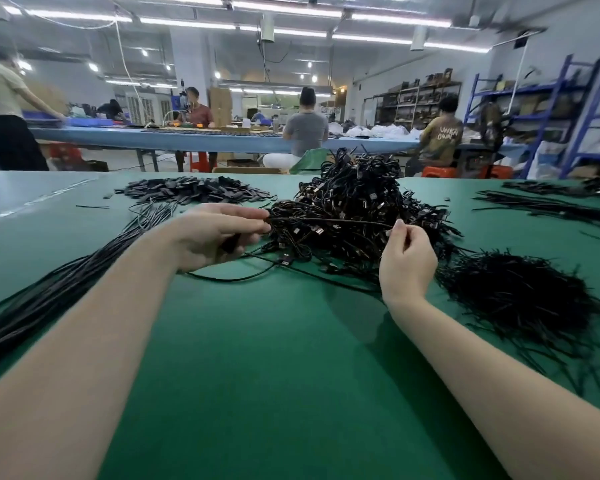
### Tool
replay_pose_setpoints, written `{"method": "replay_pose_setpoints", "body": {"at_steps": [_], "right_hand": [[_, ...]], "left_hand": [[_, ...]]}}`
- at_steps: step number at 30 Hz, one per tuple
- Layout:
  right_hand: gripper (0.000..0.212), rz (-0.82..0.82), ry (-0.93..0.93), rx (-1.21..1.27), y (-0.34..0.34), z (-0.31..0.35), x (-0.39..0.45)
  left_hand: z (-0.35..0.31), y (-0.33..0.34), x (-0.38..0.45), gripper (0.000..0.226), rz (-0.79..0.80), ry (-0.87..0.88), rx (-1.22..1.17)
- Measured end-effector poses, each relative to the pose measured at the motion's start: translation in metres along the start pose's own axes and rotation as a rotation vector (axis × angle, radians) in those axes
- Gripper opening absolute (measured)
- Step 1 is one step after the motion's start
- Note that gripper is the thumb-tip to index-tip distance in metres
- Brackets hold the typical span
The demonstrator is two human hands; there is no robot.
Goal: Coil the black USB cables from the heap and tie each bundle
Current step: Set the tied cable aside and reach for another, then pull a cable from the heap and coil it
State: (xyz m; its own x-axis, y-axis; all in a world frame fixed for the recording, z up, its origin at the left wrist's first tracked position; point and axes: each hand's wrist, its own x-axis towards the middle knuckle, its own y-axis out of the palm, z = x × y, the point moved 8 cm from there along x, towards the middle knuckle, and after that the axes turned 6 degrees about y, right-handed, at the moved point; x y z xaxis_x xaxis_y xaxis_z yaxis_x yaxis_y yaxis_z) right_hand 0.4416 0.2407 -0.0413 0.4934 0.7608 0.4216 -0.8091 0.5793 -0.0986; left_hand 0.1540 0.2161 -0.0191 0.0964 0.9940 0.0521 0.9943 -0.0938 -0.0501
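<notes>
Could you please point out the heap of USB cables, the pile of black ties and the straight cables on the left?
Heap of USB cables (357, 206), head view, middle of the heap.
Pile of black ties (513, 296), head view, dense centre.
Straight cables (49, 292), head view, mid-length of the bunch.

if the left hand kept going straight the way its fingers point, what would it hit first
The left hand points right, along the strand it pinches, so it would likely meet the big heap of black USB cables first; depth is hard to judge.

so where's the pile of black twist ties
In the head view, the pile of twist ties lies on the green table, right of the right hand and beside the cable heap.
</notes>
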Motion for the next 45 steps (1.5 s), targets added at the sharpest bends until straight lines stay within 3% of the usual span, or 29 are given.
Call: {"method": "replay_pose_setpoints", "body": {"at_steps": [3,5,7,12,21,27,33,36,38,41,43,45], "right_hand": [[0.032,0.088,-0.051,-0.013,0.014,0.005,-0.010],[0.033,0.201,-0.159,-0.085,0.026,0.012,-0.021],[0.034,0.336,-0.256,-0.120,0.039,0.020,-0.036],[0.030,0.559,-0.373,-0.103,0.061,0.035,-0.069],[0.028,0.724,-0.457,-0.250,0.071,0.038,-0.096],[0.027,0.719,-0.444,-0.224,0.069,0.040,-0.094],[0.027,0.835,-0.460,-0.293,0.077,0.033,-0.100],[0.034,0.865,-0.385,-0.334,0.081,0.023,-0.096],[0.042,0.758,-0.336,-0.339,0.077,0.023,-0.084],[0.054,0.576,-0.197,-0.167,0.060,0.029,-0.058],[0.051,0.506,-0.143,0.000,0.050,0.043,-0.048],[0.045,0.507,-0.234,0.060,0.047,0.067,-0.058]], "left_hand": [[-0.011,-0.028,-0.003,0.020,-0.049,0.109,-0.455],[-0.016,-0.034,-0.003,0.006,-0.091,0.174,-0.628],[-0.018,-0.037,-0.002,0.015,-0.186,0.212,-0.764],[-0.020,-0.034,-0.002,0.020,-0.304,0.204,-0.881],[-0.027,-0.039,-0.007,0.026,-0.417,0.211,-1.143],[-0.028,-0.025,-0.006,0.032,-0.345,0.104,-0.737],[-0.046,-0.024,-0.010,0.046,-0.255,0.191,-0.929],[-0.067,-0.016,-0.022,0.042,0.018,0.255,-0.803],[-0.067,0.009,-0.034,0.041,0.293,0.185,-0.557],[-0.029,0.042,-0.039,0.040,0.459,-0.081,0.108],[-0.004,0.052,-0.032,0.053,0.445,-0.228,0.409],[-0.002,0.052,-0.018,0.052,0.255,-0.183,0.434]]}}
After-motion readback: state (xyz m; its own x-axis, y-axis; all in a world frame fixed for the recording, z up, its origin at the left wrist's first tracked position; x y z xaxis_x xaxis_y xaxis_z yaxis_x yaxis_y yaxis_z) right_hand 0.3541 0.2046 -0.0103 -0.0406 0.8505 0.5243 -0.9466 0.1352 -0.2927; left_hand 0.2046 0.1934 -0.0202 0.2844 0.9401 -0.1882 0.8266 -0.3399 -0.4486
